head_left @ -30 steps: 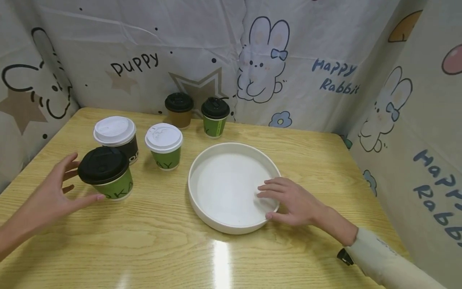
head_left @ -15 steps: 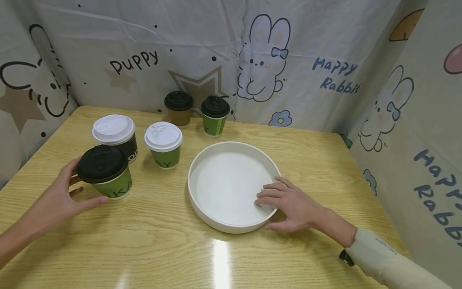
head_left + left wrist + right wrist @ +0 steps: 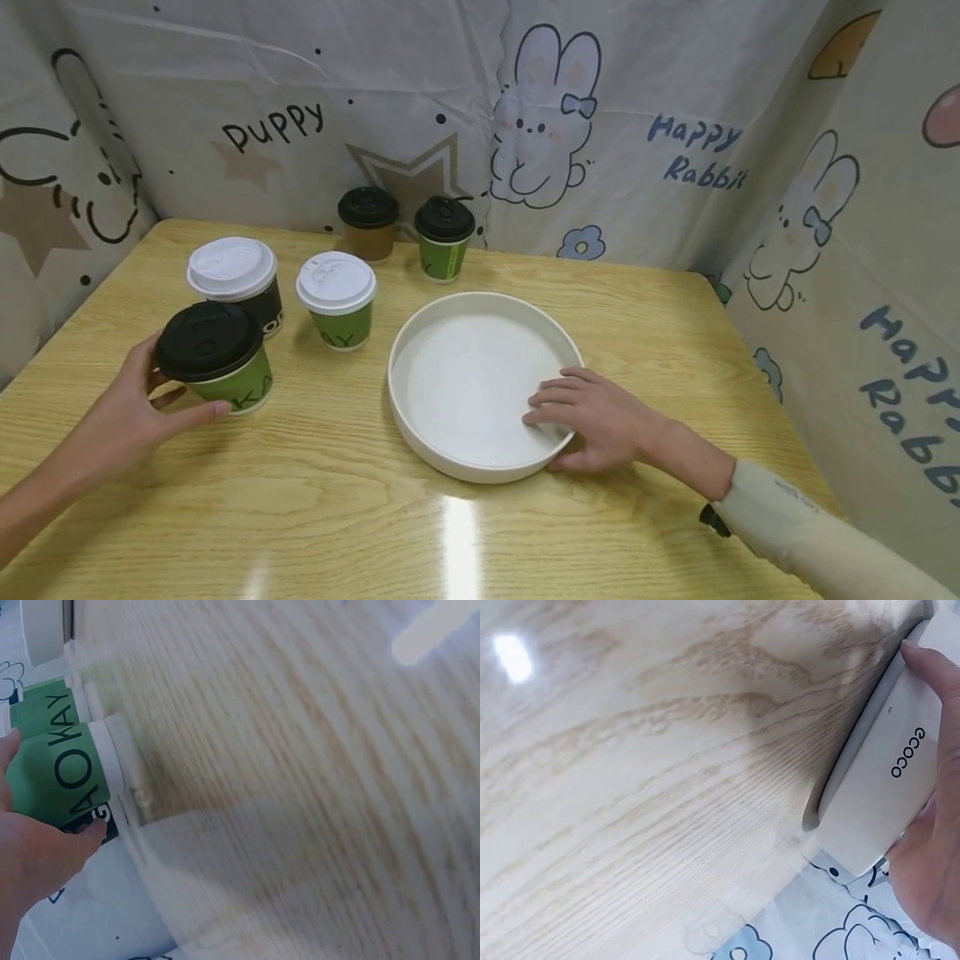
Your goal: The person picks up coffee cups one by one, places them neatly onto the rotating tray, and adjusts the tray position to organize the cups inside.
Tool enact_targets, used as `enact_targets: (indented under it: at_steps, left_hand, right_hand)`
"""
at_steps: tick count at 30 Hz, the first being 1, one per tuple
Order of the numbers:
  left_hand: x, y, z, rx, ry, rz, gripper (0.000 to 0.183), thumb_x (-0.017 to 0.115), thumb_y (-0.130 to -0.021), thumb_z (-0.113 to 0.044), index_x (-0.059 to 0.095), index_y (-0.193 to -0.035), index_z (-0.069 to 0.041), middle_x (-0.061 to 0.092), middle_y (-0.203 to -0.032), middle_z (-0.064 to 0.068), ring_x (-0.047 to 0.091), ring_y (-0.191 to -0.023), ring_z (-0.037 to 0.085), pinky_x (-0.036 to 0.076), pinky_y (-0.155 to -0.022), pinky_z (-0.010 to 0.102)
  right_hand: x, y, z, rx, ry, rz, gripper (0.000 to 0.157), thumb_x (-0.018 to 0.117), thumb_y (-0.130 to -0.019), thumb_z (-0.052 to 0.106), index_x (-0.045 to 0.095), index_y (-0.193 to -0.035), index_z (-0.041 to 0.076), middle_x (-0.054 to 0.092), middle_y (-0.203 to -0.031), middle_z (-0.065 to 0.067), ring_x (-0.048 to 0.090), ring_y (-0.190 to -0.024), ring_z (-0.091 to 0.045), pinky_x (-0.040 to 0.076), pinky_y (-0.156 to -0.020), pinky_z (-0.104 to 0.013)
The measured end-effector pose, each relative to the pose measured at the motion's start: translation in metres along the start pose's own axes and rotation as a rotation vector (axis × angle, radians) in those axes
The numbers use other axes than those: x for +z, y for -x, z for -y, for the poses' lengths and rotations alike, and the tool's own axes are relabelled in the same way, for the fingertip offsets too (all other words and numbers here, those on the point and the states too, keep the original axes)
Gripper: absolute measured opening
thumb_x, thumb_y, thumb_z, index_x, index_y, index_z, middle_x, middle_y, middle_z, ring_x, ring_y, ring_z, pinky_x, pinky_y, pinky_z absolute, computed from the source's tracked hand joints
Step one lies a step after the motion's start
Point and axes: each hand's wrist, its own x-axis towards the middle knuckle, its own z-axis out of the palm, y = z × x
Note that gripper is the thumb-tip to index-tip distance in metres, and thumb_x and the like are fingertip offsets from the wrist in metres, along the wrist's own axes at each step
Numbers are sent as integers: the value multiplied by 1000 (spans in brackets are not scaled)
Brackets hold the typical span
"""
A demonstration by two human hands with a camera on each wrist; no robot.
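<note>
My left hand (image 3: 135, 410) curls round a green paper coffee cup (image 3: 243, 387) with a black lid. Its thumb lies along the near side low on the cup, and the other fingers are partly hidden behind it. Large dark letters mark the cup's side (image 3: 49, 780) in the left wrist view. My right hand (image 3: 603, 421) grips the right edge of a round white tray (image 3: 480, 477), fingers over the rim and thumb against the outer wall. In the right wrist view that thumb presses the tray wall (image 3: 885, 776), which bears the word "ecoco".
Behind the held cup stands a white-lidded black cup (image 3: 270, 307). To its right is a white-lidded green cup (image 3: 343, 325). A brown cup (image 3: 369, 243) and a small green cup (image 3: 442, 258), both black-lidded, stand by the printed cloth (image 3: 637, 67) at the wooden table's (image 3: 337, 517) back.
My left hand has closed in round the black-lidded green cup, its thumb sliding further along the side. My right hand has settled onto the tray's rim, thumb now against the wall.
</note>
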Motion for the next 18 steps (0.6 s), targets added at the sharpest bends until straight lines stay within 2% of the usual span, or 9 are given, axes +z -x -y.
enact_targets:
  at_steps: [3,6,18]
  left_hand:
    - [4,-2,-1,31,26,-7,89,82,-81,0,31,-153,-15,42,-134,5,46,-113,-2,41,-85,3]
    - [7,-2,-1,44,51,-8,86,82,-79,4,37,-150,-15,48,-130,-2,51,-111,-1,43,-86,5]
    - [13,-9,1,51,87,-14,91,79,-80,7,31,-153,-20,46,-134,-4,47,-116,-2,44,-86,6]
  right_hand:
    - [-1,-1,0,-21,-12,6,61,71,-85,59,63,-133,22,61,-134,0,51,-129,-21,29,-115,-47]
    - [-1,-2,0,-38,-16,3,61,71,-85,58,64,-132,21,61,-133,-1,52,-127,-20,31,-114,-46]
    - [1,-3,0,-61,-19,-22,57,71,-85,58,64,-129,21,60,-130,-2,54,-122,-22,37,-110,-47]
